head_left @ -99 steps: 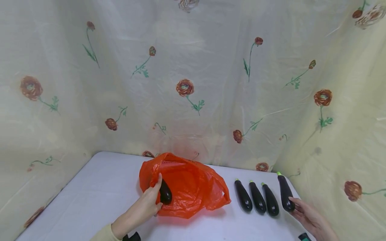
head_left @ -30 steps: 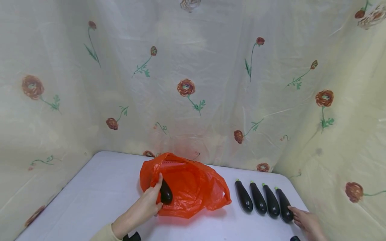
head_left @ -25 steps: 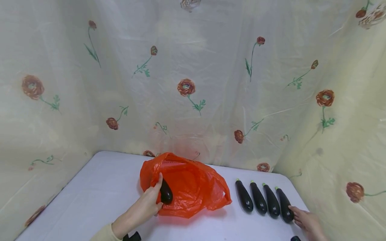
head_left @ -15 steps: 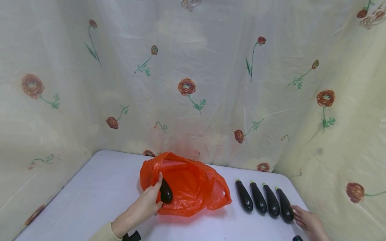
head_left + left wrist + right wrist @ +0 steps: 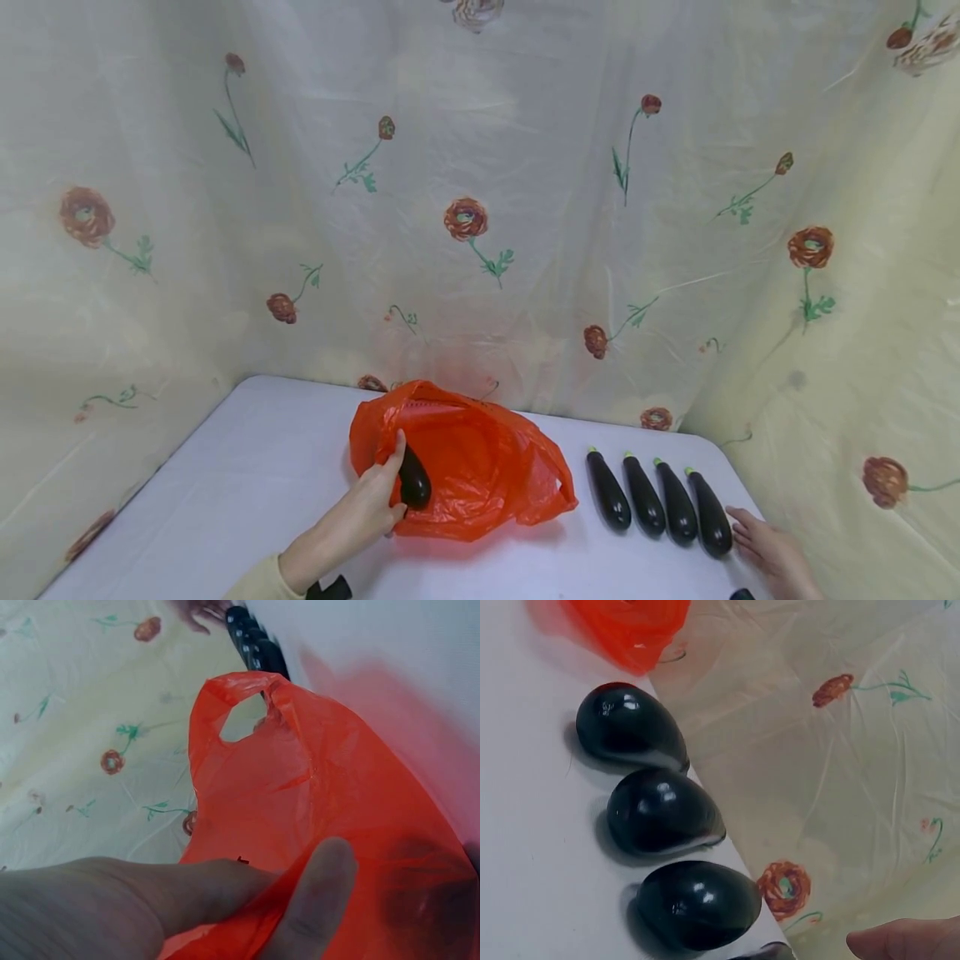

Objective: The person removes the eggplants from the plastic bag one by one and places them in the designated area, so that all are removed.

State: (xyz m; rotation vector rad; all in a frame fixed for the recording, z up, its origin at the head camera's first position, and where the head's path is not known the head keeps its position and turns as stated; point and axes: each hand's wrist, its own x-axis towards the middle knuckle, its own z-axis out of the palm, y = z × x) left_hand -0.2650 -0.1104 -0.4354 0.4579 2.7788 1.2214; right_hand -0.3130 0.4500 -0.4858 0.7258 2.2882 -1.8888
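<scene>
My left hand (image 5: 367,504) pinches the rim of a red plastic bag (image 5: 480,467) between thumb and fingers; the left wrist view shows the bag's film (image 5: 360,772) running between them. One dark eggplant (image 5: 415,482) shows at the bag's mouth beside that hand, its far end hidden. Several eggplants lie in a slanted row on the right of the table, green stem ends pointing away. My right hand (image 5: 772,550) is just right of the outermost eggplant (image 5: 710,515), fingers loosely extended and holding nothing. In the right wrist view, only a finger (image 5: 907,941) appears, off the eggplants (image 5: 697,904).
The white table (image 5: 247,467) runs up to a flower-printed curtain (image 5: 525,250) at the back and both sides. Right of the bag lies the row's leftmost eggplant (image 5: 608,490). The right-hand curtain stands close beside my right hand.
My right hand has set the outermost eggplant down alongside the row, let go and drawn slightly right. My left hand and the bag have stayed in place.
</scene>
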